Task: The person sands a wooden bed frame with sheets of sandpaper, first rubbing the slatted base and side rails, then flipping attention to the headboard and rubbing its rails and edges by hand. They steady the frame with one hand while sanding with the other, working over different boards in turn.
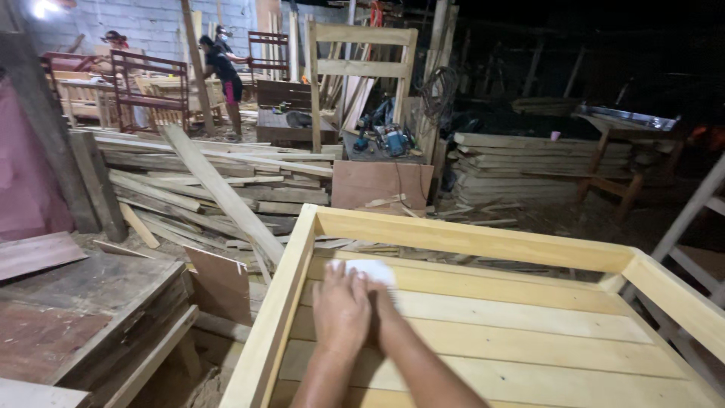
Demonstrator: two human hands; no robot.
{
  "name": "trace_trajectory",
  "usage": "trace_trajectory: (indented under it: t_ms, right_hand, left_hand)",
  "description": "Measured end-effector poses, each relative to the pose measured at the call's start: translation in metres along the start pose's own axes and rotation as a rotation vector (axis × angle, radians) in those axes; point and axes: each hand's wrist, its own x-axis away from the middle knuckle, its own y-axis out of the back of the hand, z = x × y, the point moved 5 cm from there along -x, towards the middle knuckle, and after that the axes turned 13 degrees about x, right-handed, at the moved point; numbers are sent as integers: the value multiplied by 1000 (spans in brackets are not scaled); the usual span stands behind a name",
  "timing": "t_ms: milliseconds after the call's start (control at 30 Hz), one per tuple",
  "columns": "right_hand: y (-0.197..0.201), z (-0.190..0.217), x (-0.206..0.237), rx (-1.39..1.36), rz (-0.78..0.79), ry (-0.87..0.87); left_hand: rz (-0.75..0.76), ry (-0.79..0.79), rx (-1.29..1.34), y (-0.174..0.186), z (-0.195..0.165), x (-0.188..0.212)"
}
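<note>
We press our left hand (341, 310) flat over our mostly hidden right hand (380, 296), whose grip we cannot tell, on a thin white sanding sheet (370, 271), light and floppy, best pinned by palms, at the pale wooden bed frame's (468, 240) far-left corner.

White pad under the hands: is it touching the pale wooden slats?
Touching. The head view shows the white pad lying flat on the pale slats, with the left hand and right hand pressed over its near edge, no gap visible.

Dim night scene: a glaring lamp (44, 7) upper left, black background right, warm foreground light, slightly soft focus.
</note>
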Motion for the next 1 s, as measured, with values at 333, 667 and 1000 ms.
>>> trace_trajectory:
  t_ms: [333,667,1000]
  right_hand:
    - [177,-146,59,377,91,-679]
    - [89,-96,54,387,17,-236]
    - [47,-2,64,63,413,-330]
  left_hand:
    - [74,108,-26,-6,1,2]
    - [147,97,-119,-10,-14,2]
    - [81,168,7,1,1,-4]
